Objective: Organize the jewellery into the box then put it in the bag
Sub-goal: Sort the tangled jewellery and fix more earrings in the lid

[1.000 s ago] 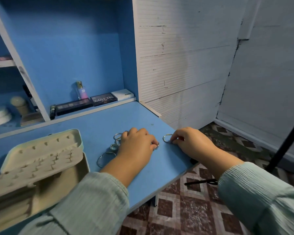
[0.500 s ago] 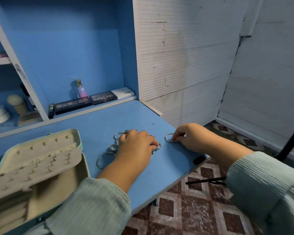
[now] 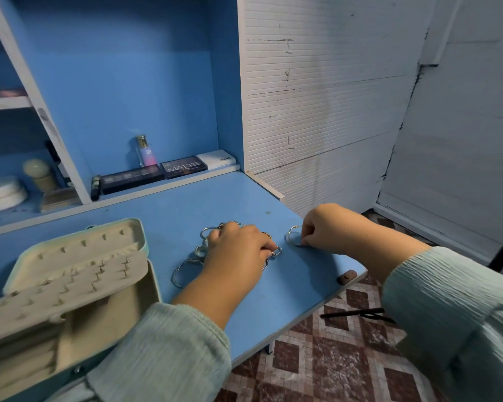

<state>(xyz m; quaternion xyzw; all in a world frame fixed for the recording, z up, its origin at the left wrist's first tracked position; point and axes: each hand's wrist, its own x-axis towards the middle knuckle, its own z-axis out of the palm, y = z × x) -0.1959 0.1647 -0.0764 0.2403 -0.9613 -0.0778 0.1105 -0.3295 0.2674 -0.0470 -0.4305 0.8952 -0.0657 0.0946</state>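
Head view only, so I'm calling progress from that: early stage, nearly everything left. Jewellery box (image 3: pixel 70 285) sits open at the left of the blue table (image 3: pixel 186 210), lid propped back, earring flap up; a few tiny studs look pinned on the flap, but I can't tell what the lower trays hold. Most jewellery is loose on the table: a cluster of silver rings and bangles (image 3: pixel 198 250) just right of the box, one wavy bangle (image 3: pixel 183 272) nearest it. Left hand (image 3: pixel 238 250) lies over that cluster, fingers curled, fingertips pinching a small twisted ring (image 3: pixel 276 251) against the tabletop. Right hand (image 3: pixel 328 227) is curled too, thumb and forefinger pinching a separate hoop (image 3: pixel 293 237) lying flat, a little apart from the cluster. Neither piece is lifted, I judge. Left to do: move all pieces into the box, close it, bag it. No bag in view. A small brown object (image 3: pixel 347 277) sits at the table edge, can't identify it.
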